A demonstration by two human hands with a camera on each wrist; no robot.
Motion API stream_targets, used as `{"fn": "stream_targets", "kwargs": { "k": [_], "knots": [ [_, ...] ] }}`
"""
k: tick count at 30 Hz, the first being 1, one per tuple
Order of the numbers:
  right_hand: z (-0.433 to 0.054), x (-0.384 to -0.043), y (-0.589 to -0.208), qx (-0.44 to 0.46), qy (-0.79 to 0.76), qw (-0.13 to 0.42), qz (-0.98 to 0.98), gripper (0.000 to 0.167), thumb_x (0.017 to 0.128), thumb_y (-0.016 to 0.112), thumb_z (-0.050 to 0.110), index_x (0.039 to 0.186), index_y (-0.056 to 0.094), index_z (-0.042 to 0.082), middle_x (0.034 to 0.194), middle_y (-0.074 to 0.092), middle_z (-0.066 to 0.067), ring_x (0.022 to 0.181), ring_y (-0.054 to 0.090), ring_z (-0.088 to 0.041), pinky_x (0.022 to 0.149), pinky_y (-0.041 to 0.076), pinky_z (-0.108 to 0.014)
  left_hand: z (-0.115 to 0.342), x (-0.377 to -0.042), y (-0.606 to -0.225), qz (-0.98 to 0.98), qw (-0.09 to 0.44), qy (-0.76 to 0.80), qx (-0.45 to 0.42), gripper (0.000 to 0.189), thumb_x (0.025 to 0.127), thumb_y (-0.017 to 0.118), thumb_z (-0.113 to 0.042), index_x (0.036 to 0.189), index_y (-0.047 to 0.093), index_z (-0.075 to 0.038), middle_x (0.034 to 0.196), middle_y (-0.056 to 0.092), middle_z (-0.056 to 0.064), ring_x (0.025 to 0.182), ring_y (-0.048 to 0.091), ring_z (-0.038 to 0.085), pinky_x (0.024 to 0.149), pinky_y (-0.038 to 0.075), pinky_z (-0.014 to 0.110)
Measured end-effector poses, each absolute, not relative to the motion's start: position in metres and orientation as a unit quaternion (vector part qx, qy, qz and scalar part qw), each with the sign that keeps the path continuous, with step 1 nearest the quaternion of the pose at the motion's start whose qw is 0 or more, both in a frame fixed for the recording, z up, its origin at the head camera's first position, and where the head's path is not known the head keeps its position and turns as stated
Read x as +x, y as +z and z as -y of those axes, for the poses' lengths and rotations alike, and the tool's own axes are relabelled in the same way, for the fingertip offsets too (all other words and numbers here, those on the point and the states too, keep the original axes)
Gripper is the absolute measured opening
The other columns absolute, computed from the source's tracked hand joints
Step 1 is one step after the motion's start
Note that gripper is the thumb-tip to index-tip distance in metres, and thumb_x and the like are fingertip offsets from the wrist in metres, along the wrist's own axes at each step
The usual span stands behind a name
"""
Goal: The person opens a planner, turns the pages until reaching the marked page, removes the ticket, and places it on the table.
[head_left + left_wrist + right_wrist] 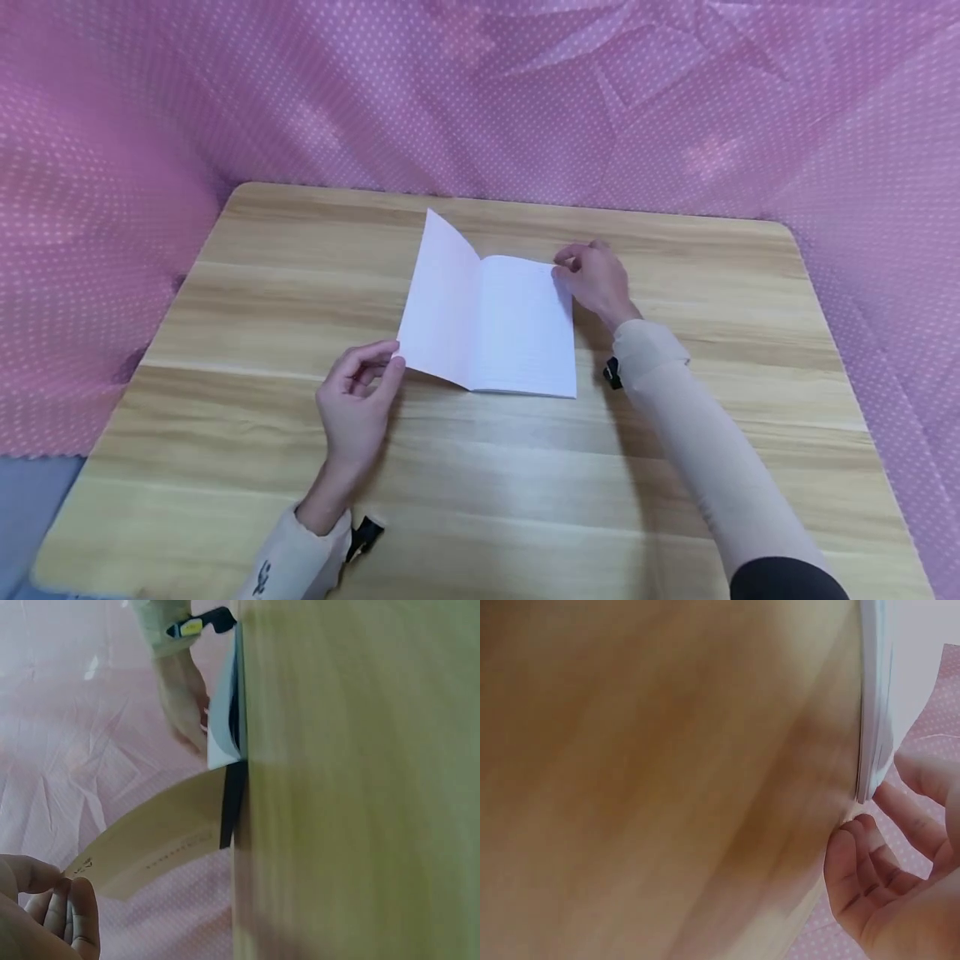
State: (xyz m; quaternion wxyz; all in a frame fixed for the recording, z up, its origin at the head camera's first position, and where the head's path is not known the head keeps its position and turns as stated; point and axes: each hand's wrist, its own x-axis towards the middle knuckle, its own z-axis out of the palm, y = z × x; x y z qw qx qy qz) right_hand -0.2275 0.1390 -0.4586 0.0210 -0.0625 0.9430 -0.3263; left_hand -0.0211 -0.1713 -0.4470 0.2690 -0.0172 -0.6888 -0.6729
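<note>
An open notebook [525, 333] lies on the table, its right side a stack of white lined pages. Its front cover [442, 308] is raised at a slant on the left, white inside. From the left wrist view the cover's outside [161, 829] is tan with faint print, beside a black spine strip [232, 802]. My left hand [356, 404] pinches the cover's lower outer corner between thumb and fingers. At the top right corner of the pages, my right hand [596, 279] holds the edge with thumb and index finger, the other fingers curled beside it [900, 855].
The wood-grain table [247, 400] has rounded corners. A pink dotted cloth [480, 108] hangs behind it and along both sides. Black straps with small devices [365, 537] sit at the cuffs of both light sleeves.
</note>
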Motion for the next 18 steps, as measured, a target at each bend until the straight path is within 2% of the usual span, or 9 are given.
{"fn": "stream_targets", "kwargs": {
  "k": [8, 12, 18],
  "knots": [
    [-0.140, -0.226, -0.458, -0.084, -0.288, 0.034, -0.953, 0.023, 0.103, 0.074, 0.020, 0.121, 0.078, 0.007, 0.113, 0.064, -0.015, 0.100, 0.060, -0.033, 0.087, 0.049, -0.050, 0.196, -0.018, -0.452, 0.741, 0.257, -0.620, 0.018, 0.015, 0.093, 0.076, 0.015, 0.108, 0.074, 0.013, 0.097, 0.073, 0.026, 0.087, 0.069, 0.012, 0.076, 0.057, 0.018],
    [-0.140, -0.225, -0.459, -0.082, -0.279, 0.020, -0.957, 0.020, 0.102, 0.076, 0.019, 0.119, 0.079, 0.008, 0.110, 0.064, -0.013, 0.097, 0.061, -0.031, 0.085, 0.049, -0.049, 0.206, -0.020, -0.451, 0.786, 0.234, -0.573, 0.024, 0.017, 0.093, 0.076, 0.014, 0.109, 0.076, 0.010, 0.094, 0.073, 0.022, 0.082, 0.068, 0.011, 0.074, 0.055, 0.015],
    [-0.141, -0.224, -0.459, -0.090, -0.270, -0.009, -0.959, 0.017, 0.100, 0.078, 0.019, 0.115, 0.080, 0.010, 0.105, 0.067, -0.011, 0.093, 0.062, -0.030, 0.083, 0.049, -0.048, 0.213, -0.023, -0.449, 0.867, 0.195, -0.457, 0.036, 0.018, 0.092, 0.078, 0.013, 0.109, 0.080, 0.007, 0.090, 0.072, 0.016, 0.077, 0.067, 0.021, 0.069, 0.050, 0.009]
  ]
}}
